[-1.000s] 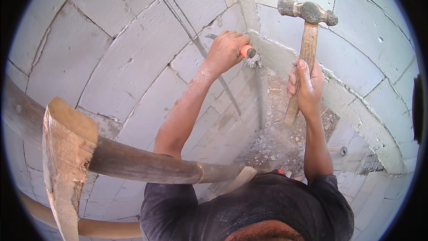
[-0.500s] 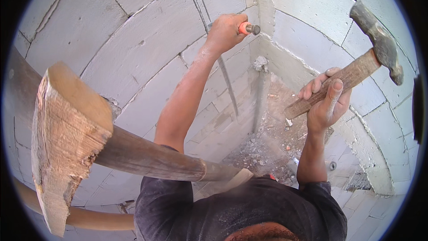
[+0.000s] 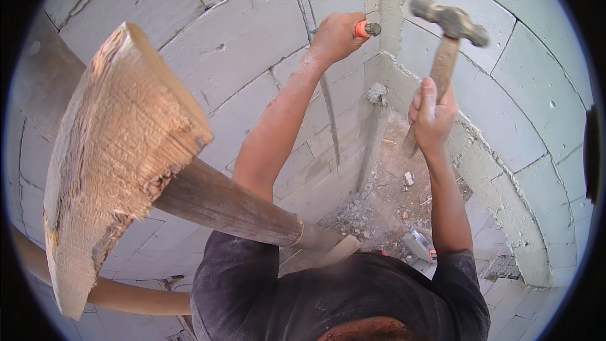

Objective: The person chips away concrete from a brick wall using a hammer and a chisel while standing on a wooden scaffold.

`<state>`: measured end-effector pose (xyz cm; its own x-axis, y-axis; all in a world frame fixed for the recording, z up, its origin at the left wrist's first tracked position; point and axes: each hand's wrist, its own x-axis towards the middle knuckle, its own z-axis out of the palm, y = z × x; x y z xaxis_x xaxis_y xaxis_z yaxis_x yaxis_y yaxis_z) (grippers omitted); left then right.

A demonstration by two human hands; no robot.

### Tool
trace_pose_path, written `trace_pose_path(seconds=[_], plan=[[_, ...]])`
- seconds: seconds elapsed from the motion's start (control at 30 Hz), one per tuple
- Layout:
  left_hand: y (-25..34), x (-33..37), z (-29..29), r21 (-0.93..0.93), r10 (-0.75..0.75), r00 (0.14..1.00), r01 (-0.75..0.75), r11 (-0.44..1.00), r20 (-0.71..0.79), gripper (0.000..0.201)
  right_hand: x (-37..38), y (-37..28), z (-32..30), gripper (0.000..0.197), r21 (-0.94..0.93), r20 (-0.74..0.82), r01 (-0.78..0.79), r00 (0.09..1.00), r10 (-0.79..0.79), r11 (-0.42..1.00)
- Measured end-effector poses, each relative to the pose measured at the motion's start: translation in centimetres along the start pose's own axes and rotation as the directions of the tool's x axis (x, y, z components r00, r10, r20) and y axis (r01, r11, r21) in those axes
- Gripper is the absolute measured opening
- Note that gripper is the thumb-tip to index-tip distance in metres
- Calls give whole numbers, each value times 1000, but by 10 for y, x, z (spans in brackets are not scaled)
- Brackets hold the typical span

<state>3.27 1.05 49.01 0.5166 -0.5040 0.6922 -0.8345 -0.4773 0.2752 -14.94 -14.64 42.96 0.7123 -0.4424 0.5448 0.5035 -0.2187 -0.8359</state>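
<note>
Up against the block wall, my left hand is wrapped round a chisel with an orange grip. Its round metal striking end points right; my fist hides most of the rest. Two narrow cut lines run down the wall to my left hand, and a dark groove continues below. To the right, my right hand grips a hammer by its wooden handle. The hammer's metal head is raised, apart from the chisel and slightly blurred.
A rough-ended wooden beam and a round wooden pole stand close on the left, near my left arm. Rubble lies on the floor below, beside a grey box-like object. Another block wall meets the first at the corner.
My right hand has swung the hammer leftward, bringing its head nearer the chisel and its handle more upright. My left hand keeps its hold on the chisel at the wall.
</note>
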Motion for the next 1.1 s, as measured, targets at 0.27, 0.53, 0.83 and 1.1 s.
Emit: trace_pose_path(seconds=[0.27,0.53,0.83,1.1], plan=[[-19,2,-8,-84,-42,997,36,996,-71,21,-4,-23,7,32,304,-123,22,992,16,952],[-43,-1,-27,-79,-74,997,75,994,14,26,16,-12,-2,31,59,157,-192,971,181,979],[-5,16,-74,-582,-144,981,40,812,-133,31,19,-8,-21,30,225,22,-284,958,286,932],[-59,-9,-44,-398,-228,970,177,900,-84,26,12,6,-4,31,196,187,-379,920,345,904]])
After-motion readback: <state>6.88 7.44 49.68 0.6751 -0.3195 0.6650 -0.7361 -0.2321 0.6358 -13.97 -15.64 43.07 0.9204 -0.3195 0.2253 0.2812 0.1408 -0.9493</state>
